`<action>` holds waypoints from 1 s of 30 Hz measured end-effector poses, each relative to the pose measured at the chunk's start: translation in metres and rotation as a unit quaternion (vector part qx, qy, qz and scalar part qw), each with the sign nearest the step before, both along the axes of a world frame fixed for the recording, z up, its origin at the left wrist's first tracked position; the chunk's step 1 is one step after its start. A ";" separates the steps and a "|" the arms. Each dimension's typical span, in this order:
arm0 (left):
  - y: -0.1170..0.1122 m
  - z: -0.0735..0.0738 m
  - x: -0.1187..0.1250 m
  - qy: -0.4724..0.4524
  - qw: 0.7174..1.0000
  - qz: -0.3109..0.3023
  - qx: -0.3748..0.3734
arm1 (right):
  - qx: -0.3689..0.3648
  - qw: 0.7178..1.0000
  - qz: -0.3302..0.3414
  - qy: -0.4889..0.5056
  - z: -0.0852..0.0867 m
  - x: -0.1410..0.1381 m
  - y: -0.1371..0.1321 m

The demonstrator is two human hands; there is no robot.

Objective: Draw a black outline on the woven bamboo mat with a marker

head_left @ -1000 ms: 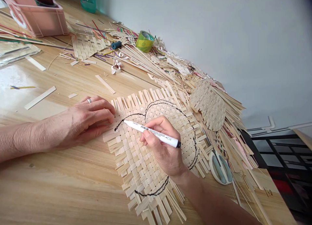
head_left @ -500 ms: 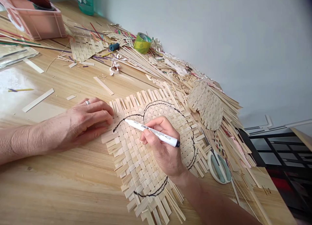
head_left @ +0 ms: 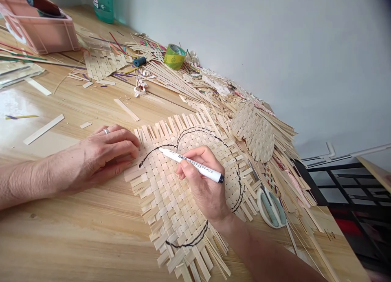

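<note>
A woven mat of pale strips (head_left: 171,200) lies on the wooden table (head_left: 76,233), with a black curved outline drawn on it. My right hand (head_left: 204,184) grips a white marker pen (head_left: 191,164), its tip touching the black line near the mat's upper left. My left hand (head_left: 104,153) lies flat with fingers stretched out, pressing the mat's left edge. A ring shows on one finger.
Scissors with pale green handles (head_left: 270,208) lie right of the mat. A smaller woven piece (head_left: 253,131) rests on a heap of loose strips (head_left: 195,80). Farther back stand a green tape roll (head_left: 174,56), a dark thread spool (head_left: 139,61), a pink box (head_left: 39,27) and a green bottle (head_left: 102,5).
The pen tip has shifted slightly right and up along the black line. The view has drifted a little; my left hand stays pressed on the mat's edge.
</note>
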State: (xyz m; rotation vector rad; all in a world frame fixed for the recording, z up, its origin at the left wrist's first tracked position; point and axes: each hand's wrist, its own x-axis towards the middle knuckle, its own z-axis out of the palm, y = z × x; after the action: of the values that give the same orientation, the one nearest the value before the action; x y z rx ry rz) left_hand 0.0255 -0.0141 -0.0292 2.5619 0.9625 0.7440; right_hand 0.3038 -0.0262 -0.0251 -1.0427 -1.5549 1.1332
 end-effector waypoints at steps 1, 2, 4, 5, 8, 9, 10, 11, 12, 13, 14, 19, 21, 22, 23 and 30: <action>0.000 0.000 0.000 0.001 1.000 0.000 0.001 | 0.002 1.000 0.000 -0.001 0.000 0.000 0.000; -0.001 0.001 0.000 0.001 1.000 0.000 0.003 | 0.003 1.000 0.000 -0.003 0.000 0.000 0.000; -0.002 0.002 0.001 0.001 1.000 -0.001 0.013 | 0.004 1.000 0.000 -0.005 0.000 0.000 0.001; -0.002 0.003 0.001 0.003 1.000 -0.002 0.015 | 0.004 1.000 0.000 -0.006 0.000 0.000 0.001; -0.004 0.004 0.001 0.011 1.000 -0.001 0.013 | 0.007 1.000 -0.002 -0.002 0.000 0.000 0.000; -0.004 0.005 0.001 0.013 1.000 -0.002 0.014 | 0.006 1.000 -0.004 -0.001 -0.001 0.000 0.000; -0.004 0.005 0.001 0.016 1.000 -0.005 0.017 | 0.004 1.000 -0.007 -0.002 -0.001 0.000 -0.001; -0.003 0.005 0.000 0.017 1.000 -0.008 0.023 | 0.002 1.000 -0.011 -0.003 -0.001 0.000 -0.001; -0.003 0.005 0.000 0.018 0.999 -0.010 0.027 | 0.001 1.000 -0.014 -0.005 -0.001 0.000 -0.001; -0.002 0.005 0.000 0.019 0.999 -0.013 0.031 | 0.000 1.000 -0.017 -0.007 0.000 0.000 -0.001; -0.002 0.005 0.000 0.019 0.999 -0.014 0.035 | 0.002 1.000 -0.019 -0.007 0.000 0.000 -0.001; 0.000 0.006 0.001 0.005 0.999 -0.015 0.047 | 0.013 1.000 -0.020 -0.002 0.001 -0.001 0.000; 0.000 0.006 0.002 -0.007 0.998 -0.016 0.053 | 0.012 1.000 -0.024 -0.003 0.002 0.000 0.000; 0.000 0.006 0.002 -0.013 0.998 -0.015 0.056 | 0.011 1.000 -0.027 -0.004 0.002 0.000 0.000; 0.000 0.005 0.002 -0.016 0.998 -0.013 0.058 | 0.010 1.000 -0.029 -0.004 0.002 0.000 0.000; 0.001 0.001 -0.001 0.006 0.998 -0.009 0.058 | 0.004 0.999 -0.040 -0.005 0.002 0.002 -0.001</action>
State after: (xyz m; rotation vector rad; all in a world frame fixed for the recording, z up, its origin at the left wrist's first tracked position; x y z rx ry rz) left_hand 0.0241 -0.0130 -0.0284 2.6727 0.9244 0.8020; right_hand 0.3057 -0.0271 -0.0229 -1.0967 -1.5100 1.0682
